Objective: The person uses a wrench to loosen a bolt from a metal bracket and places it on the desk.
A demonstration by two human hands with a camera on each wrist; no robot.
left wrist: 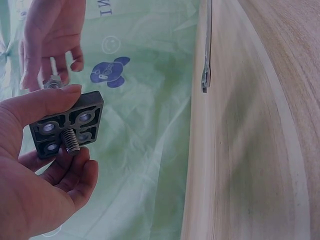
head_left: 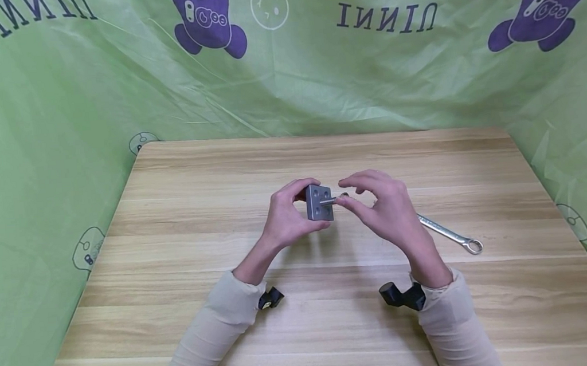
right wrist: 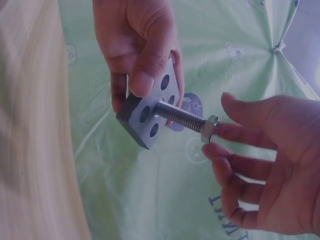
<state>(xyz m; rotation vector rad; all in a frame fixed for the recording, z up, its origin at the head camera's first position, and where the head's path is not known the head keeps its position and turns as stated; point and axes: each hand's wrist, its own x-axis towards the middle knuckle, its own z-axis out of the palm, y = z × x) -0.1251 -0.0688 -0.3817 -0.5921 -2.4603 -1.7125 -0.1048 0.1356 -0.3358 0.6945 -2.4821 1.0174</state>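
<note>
My left hand (head_left: 288, 212) holds a grey square plate (head_left: 312, 204) by its edges, thumb on one side and fingers on the other. Holes show near the plate's corners, and its other face (left wrist: 42, 137) is ribbed. A hex bolt (right wrist: 182, 117) runs through the middle of the plate, its threaded end (left wrist: 70, 140) sticking out of the ribbed face. My right hand (head_left: 385, 204) is beside the bolt's head (right wrist: 209, 129), fingers loosely bent and fingertips right at the head. In the right wrist view the thumb stands apart from it.
A combination wrench (head_left: 450, 233) lies on the wooden table (head_left: 210, 178), right of the right hand and partly hidden by it. Green printed fabric (head_left: 317, 89) hangs behind and along both sides of the table. Black wrist mounts (head_left: 402, 296) are on both sleeves.
</note>
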